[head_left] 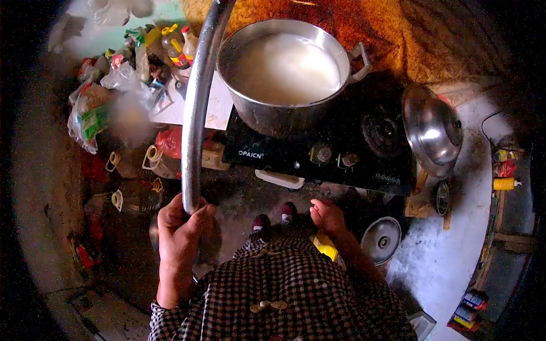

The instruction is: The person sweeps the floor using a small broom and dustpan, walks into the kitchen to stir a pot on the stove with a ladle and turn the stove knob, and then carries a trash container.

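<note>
My left hand (183, 224) is closed around the lower end of a long, curved silver metal bar (196, 108). The bar rises past the pot's left side and leaves the view at the top; what it belongs to cannot be made out. In front of my body, my right hand (327, 216) is loosely curled, with nothing visible in it. Below its wrist shows a yellow object (325, 245). A large metal pot (273, 116) without a lid stands on the black gas stove (307, 153). Cloudy white liquid (284, 68) fills much of it.
At right, a domed metal lid (435, 131) leans beside the second burner (381, 128). A round lid (381, 241) lies lower down. Bottles (175, 48) and plastic bags (128, 82) crowd the left, above several jugs (159, 162). Brown cloth (387, 34) hangs behind the pot.
</note>
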`<state>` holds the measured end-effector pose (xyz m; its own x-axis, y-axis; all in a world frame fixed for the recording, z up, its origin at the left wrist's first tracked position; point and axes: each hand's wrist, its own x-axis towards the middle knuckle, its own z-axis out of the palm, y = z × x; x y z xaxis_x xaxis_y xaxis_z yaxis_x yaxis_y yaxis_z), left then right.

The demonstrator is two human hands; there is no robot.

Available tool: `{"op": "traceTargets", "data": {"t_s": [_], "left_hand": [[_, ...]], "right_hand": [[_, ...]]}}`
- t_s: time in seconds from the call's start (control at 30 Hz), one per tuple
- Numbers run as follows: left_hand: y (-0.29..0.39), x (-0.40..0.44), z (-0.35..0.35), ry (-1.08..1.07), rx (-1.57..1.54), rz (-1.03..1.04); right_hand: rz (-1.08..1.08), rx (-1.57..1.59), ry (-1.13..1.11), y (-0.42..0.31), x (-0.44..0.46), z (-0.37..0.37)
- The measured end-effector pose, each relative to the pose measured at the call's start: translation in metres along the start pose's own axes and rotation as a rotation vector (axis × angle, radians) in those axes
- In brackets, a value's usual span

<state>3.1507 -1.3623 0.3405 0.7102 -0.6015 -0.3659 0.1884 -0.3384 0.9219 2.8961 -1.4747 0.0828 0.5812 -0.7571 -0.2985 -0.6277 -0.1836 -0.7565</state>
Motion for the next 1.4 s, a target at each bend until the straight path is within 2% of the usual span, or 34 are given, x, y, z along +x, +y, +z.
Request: {"op": "traceTargets", "data": {"t_s": [0.03,0.23,0.43,0.53,0.93,1.4], "left_hand": [[0.001,0.000,0.001,-0.001,0.000,-0.001],[0.000,0.005,0.001,-0.043,0.011,-0.006],[-0.004,0.007,0.004,-0.028,-0.015,0.034],[-0.001,0.007,0.006,-0.032,-0.023,0.015],[0.002,0.005,0.008,-0.045,-0.016,0.009],[0.001,0.004,0.006,-0.048,-0.009,0.033]], "right_hand": [[-0.047,-0.175,-0.007,-0.008,0.000,-0.005],[0.000,-0.272,-0.031,-0.018,0.000,-0.012],[0.007,-0.286,-0.032,-0.017,0.007,-0.016],[-0.076,-0.257,0.050,-0.008,0.009,-0.013],[-0.050,-0.241,-0.025,-0.019,0.013,-0.021],[-0.078,-0.226,0.046,-0.021,0.012,-0.018]]}}
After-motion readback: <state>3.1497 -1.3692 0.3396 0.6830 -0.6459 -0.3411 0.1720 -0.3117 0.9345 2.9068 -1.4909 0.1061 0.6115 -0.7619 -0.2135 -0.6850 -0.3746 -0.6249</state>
